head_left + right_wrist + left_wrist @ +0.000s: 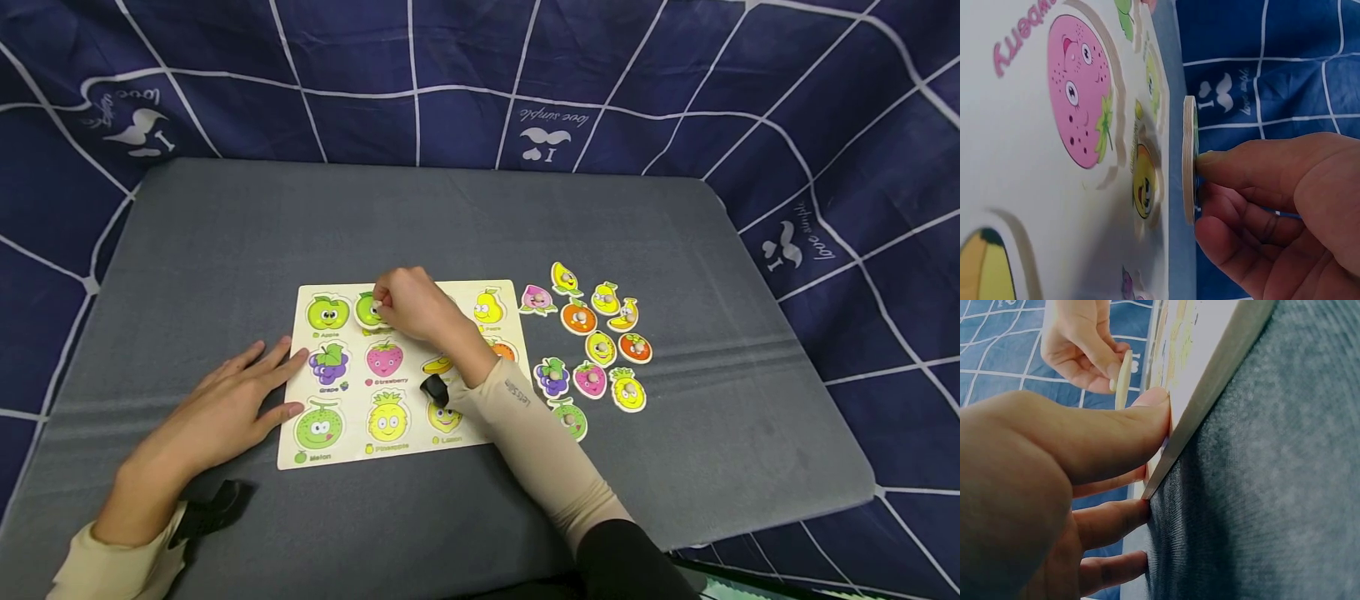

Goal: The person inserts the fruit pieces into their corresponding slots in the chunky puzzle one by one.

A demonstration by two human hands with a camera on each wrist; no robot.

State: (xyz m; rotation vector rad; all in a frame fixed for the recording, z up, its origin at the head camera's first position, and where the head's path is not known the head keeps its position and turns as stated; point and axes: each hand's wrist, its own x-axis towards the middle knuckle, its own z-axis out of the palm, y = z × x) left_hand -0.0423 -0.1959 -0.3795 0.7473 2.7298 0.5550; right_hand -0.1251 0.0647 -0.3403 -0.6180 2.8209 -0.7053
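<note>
A pale wooden fruit puzzle board (354, 417) with printed fruit pictures lies flat on the grey table. My right hand (420, 304) pinches a green apple puzzle piece (366, 312) above the board's top row, to the right of the printed apple (327, 313). In the right wrist view the piece (1189, 159) is edge-on, apart from the board, with thumb and fingertips at its knob side. My left hand (232, 400) rests at the board's left edge with fingers extended; in the left wrist view its thumb (1141, 425) touches the board's top.
Right of the board lie several loose knobbed pieces, among them a grape piece (552, 378), a pineapple piece (627, 390), a strawberry piece (590, 380) and a melon piece (572, 419), partly behind the right sleeve. A blue checked cloth (465, 125) hangs behind the table (465, 225).
</note>
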